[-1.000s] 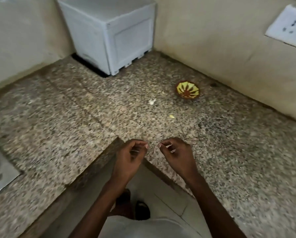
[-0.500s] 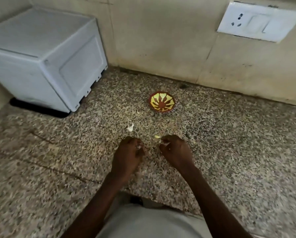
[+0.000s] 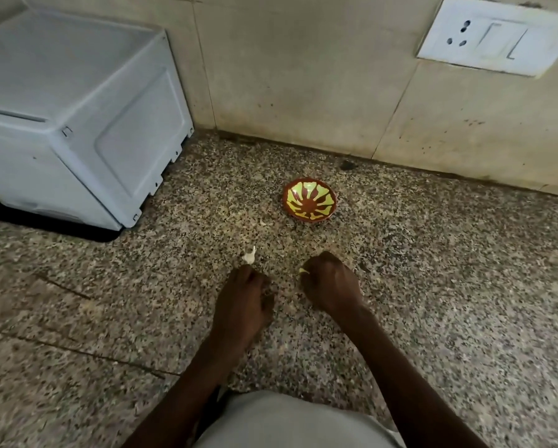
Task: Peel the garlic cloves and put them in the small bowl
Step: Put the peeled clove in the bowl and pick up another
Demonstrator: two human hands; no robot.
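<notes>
The small bowl point(image 3: 310, 202), brown with a yellow-green star pattern, sits on the speckled stone counter point(image 3: 449, 270) near the back wall and looks empty. A white unpeeled garlic clove point(image 3: 249, 256) lies on the counter just beyond my left hand point(image 3: 242, 302). That hand's fingers curl downward and are hidden under its back. My right hand point(image 3: 331, 282) is curled too, with a pale yellow garlic piece point(image 3: 303, 270) showing at its fingertips. Both hands hover low over the counter, a short way in front of the bowl.
A white plastic box-shaped appliance point(image 3: 77, 108) stands at the back left. A wall socket and switch plate point(image 3: 484, 33) is at the upper right. Small flakes of peel point(image 3: 263, 222) lie near the bowl. The counter's front edge is at my body.
The view swung from the counter corner to face the wall. Both hands moved forward over the counter toward the clove and the yellow piece, which stayed in place.
</notes>
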